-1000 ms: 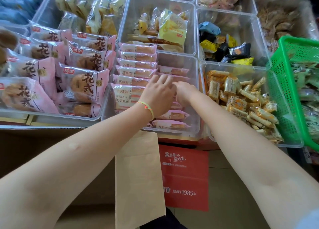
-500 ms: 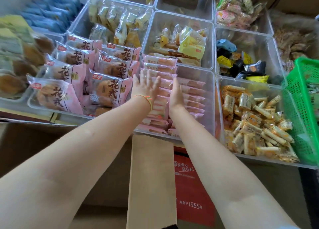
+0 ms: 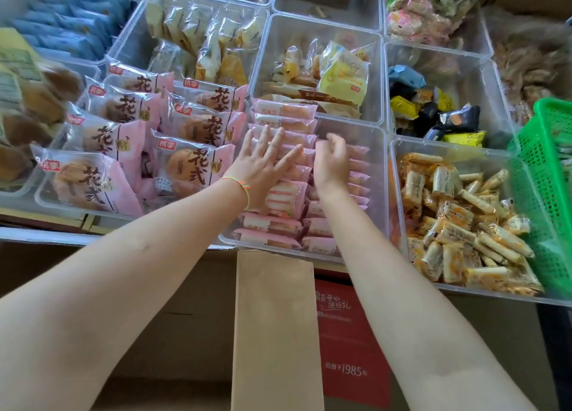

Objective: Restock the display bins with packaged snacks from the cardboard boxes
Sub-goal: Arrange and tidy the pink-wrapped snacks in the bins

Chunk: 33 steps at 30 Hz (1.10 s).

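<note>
A clear display bin (image 3: 380, 200) at the front centre holds two rows of slim pink snack packets (image 3: 286, 113) standing on edge. My left hand (image 3: 263, 163), with a coloured string at the wrist, lies flat with straight fingers pressing on the left row. My right hand (image 3: 331, 160) hovers at the gap beside the right row (image 3: 359, 166); its fingers are loosely curled and I see no packet in them. Below the bin an open cardboard box shows a brown flap (image 3: 275, 333).
Large pink pastry packs (image 3: 192, 169) fill the bin to the left. Orange-yellow wafer bars (image 3: 458, 225) fill the bin to the right, beside a green basket (image 3: 544, 178). Behind are bins of yellow cakes (image 3: 340, 70) and dark candies (image 3: 433, 110). A red box (image 3: 349, 333) stands underneath.
Both hands have stayed on the pink packets. My left hand has slid further along the left row and flattened. My right hand has lifted from between the rows and curled its fingers.
</note>
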Each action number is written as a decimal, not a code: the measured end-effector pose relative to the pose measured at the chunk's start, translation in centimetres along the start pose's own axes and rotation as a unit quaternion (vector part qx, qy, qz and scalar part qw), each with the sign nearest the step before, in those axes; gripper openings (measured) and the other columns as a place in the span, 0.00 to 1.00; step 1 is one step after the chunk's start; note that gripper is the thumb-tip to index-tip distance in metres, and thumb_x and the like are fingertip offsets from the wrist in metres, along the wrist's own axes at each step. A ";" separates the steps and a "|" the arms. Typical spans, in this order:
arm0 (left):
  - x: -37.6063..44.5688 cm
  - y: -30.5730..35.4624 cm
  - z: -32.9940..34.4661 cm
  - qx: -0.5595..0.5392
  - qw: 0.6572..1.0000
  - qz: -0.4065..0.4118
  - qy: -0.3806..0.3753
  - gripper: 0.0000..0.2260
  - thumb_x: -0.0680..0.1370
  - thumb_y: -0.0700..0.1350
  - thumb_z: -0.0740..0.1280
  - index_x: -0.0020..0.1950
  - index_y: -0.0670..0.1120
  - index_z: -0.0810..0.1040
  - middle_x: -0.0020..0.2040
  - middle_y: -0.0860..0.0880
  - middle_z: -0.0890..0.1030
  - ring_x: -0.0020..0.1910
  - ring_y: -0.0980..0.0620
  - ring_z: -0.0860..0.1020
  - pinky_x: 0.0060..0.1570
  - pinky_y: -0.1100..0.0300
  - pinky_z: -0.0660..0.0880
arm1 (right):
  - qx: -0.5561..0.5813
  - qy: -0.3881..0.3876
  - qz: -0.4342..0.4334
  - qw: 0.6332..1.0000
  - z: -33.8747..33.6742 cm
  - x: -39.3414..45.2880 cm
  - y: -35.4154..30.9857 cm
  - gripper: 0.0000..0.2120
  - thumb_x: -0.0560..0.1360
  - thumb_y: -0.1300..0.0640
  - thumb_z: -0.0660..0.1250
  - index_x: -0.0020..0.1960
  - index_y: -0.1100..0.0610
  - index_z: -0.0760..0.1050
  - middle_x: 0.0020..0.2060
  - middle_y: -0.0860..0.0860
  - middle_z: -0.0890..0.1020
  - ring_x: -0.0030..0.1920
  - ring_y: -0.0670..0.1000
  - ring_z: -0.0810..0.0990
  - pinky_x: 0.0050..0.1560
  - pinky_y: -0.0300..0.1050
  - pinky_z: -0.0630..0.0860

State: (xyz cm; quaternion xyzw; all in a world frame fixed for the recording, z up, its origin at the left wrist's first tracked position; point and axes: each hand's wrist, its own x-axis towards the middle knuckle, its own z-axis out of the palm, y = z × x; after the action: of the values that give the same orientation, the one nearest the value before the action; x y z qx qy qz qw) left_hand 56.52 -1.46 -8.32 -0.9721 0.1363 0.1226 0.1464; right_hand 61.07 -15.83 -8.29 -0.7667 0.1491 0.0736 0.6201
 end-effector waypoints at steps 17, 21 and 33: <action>0.2 -0.8 0.0 -0.026 0.999 0.025 0.004 0.64 0.64 0.64 0.77 0.77 0.52 0.27 0.78 0.37 0.33 0.76 0.31 0.36 0.73 0.31 0.42 | -0.263 0.026 -0.049 0.963 2.1 7.9 -4.0 0.05 0.79 0.56 0.66 0.46 0.51 0.79 0.40 0.45 0.79 0.40 0.48 0.78 0.43 0.39 0.74; 0.3 -0.8 0.1 -0.028 0.999 0.023 0.009 0.64 0.64 0.63 0.77 0.77 0.52 0.28 0.78 0.37 0.34 0.76 0.31 0.36 0.73 0.31 0.42 | -0.335 0.095 -0.069 0.935 2.4 7.8 -3.7 0.07 0.77 0.54 0.66 0.41 0.49 0.79 0.50 0.49 0.82 0.52 0.57 0.80 0.63 0.57 0.73; 1.0 -1.4 0.1 -0.043 0.998 0.020 0.034 0.64 0.60 0.81 0.60 0.80 0.44 0.37 0.78 0.33 0.38 0.77 0.32 0.38 0.74 0.35 0.42 | -0.532 -0.168 -0.275 0.783 3.9 6.2 -3.5 0.24 0.84 0.45 0.48 0.77 0.49 0.63 0.77 0.49 0.64 0.78 0.52 0.56 0.77 0.58 0.43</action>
State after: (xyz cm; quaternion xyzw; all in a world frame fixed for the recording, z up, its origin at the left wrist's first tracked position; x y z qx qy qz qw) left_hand 57.82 -0.39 -8.35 -0.9782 0.1554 0.0977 0.0974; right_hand 68.33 -12.27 -7.77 -0.9588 -0.2379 0.0953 0.1225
